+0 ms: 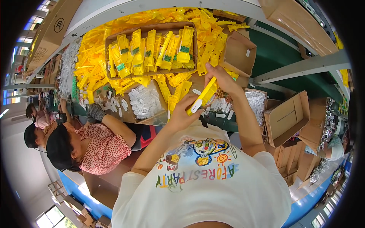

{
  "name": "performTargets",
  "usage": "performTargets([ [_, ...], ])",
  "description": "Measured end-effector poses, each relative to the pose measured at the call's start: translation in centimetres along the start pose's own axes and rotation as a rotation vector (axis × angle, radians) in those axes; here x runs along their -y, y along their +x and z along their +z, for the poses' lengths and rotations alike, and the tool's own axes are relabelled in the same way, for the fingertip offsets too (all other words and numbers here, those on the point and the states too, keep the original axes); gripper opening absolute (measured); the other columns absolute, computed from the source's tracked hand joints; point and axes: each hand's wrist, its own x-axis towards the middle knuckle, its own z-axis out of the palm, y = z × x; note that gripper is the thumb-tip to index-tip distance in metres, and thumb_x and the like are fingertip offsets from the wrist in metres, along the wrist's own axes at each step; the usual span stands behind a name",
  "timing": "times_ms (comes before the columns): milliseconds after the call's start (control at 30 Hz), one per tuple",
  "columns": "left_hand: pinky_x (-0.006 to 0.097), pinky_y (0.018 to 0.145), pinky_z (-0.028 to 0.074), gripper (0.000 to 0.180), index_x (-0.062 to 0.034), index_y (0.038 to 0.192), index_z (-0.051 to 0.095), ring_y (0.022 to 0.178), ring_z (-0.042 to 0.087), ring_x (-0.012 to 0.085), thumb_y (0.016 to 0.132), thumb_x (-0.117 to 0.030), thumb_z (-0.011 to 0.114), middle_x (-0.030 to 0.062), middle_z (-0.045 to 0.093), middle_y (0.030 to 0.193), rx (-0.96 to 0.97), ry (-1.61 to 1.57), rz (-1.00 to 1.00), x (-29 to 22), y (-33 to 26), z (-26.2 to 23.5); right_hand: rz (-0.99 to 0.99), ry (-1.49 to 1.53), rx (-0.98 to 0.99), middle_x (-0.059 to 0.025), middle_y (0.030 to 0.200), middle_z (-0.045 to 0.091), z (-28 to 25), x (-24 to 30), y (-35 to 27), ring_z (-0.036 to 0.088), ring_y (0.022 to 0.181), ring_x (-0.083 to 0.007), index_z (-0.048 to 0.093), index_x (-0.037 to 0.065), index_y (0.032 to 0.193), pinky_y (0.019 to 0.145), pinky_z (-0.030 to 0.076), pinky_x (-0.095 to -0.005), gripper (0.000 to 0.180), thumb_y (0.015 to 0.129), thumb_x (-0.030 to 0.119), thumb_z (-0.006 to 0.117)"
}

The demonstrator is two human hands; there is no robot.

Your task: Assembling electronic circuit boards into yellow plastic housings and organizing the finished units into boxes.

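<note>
Between both hands I hold a long yellow plastic housing [208,93], tilted, with a white oval cap [196,106] at its near end. My left hand [183,113] is closed round the near end beside the white cap. My right hand [223,79] grips the far end, its thumb along the top. Beneath the housing lie loose white plastic pieces [220,105] with thin wires. Just beyond my hands stands a cardboard tray [151,73] filled with yellow housings that carry green circuit boards.
Yellow parts [93,49] are heaped across the bench. White pieces [144,102] fill a box left of my hands; another white-filled box [255,99] is at the right. A cardboard tray [232,57] holds one white piece. At left a co-worker [102,148] wears grey gloves. A metal post [304,67] stands right.
</note>
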Motion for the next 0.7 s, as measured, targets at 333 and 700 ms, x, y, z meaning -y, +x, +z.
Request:
performTargets([
  [333,0.039,0.082,0.04,0.045,-0.0008,0.115,0.048,0.094,0.051,0.0318,0.077,-0.016,0.066,0.0184,0.055,0.103,-0.653,0.639,0.127,2.4,13.7,-9.6,0.18,-0.103,-0.566,-0.0095,0.071,0.064,2.8,-14.4,5.2,0.063,0.071,-0.0239,0.063,0.003,0.072,0.064,0.05,-0.0346,0.043,0.088,0.041,0.05],
  [700,0.043,0.088,0.036,0.042,-0.0049,0.114,0.05,0.103,0.045,0.0329,0.075,-0.013,0.063,0.0155,0.051,0.11,-0.319,0.404,-0.169,10.9,0.7,-2.6,0.019,-1.007,-0.188,-0.0147,0.074,0.062,8.2,-21.7,5.7,0.061,0.075,-0.034,0.059,0.006,0.088,0.064,0.049,-0.0441,0.019,0.081,0.024,0.056],
])
